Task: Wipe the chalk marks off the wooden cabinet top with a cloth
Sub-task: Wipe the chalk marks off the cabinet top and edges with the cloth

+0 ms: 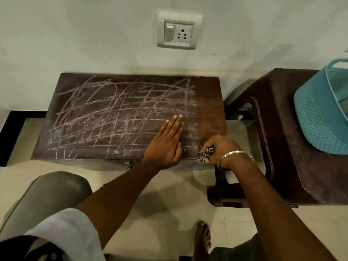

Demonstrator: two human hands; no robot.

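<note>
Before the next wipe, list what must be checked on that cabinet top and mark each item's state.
1. Cloth gripped in right hand: ok.
2. Cloth pressed flat on the cabinet top: cannot tell; it is bunched at the near right edge.
3. Left hand out of the wiping path: not ok; it lies flat on the chalk marks.
4. Chalk marks gone: not ok; only the right strip looks bare.
5. Blue basket clear of the top: ok; it sits on the stool beside.

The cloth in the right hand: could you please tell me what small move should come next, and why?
Probably sweep the cloth, bunched in the right hand, leftward into the chalk marks: the cabinet top looks clean only along its right strip, and the left hand rests flat on it.
</note>
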